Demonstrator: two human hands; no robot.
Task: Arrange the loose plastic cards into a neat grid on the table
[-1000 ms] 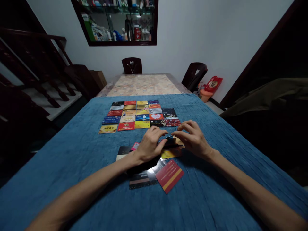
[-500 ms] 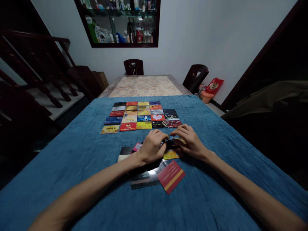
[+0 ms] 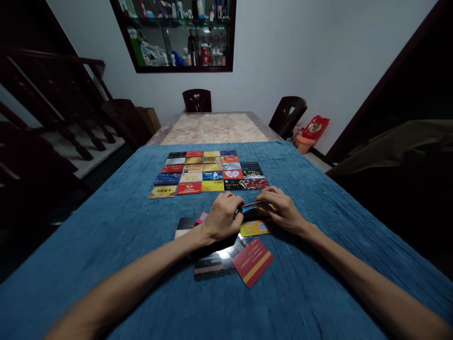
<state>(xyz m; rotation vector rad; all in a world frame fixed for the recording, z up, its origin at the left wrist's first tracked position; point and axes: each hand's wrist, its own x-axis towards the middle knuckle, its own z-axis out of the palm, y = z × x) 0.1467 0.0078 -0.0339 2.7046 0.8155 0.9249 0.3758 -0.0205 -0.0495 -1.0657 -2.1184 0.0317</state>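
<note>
Between my two hands is a dark and bluish card, tilted so that its upper edge shows as a thin line. My left hand pinches its left end with curled fingers, and my right hand grips the right end. Below the held card lies a yellow card with a QR code. Nearer to me are a red card with a yellow stripe and a dark striped card, overlapping other loose cards. A black card and a pink-edged one are partly covered by my left hand.
Beyond my hands, several colourful cards lie face up in close rows on the blue cloth. Farther off are the bare patterned tabletop and dark wooden chairs. A stair railing stands at left.
My right hand has shifted slightly right, away from my left hand. The card between them shows more of its edge and bluish face, and more of the yellow card is uncovered.
</note>
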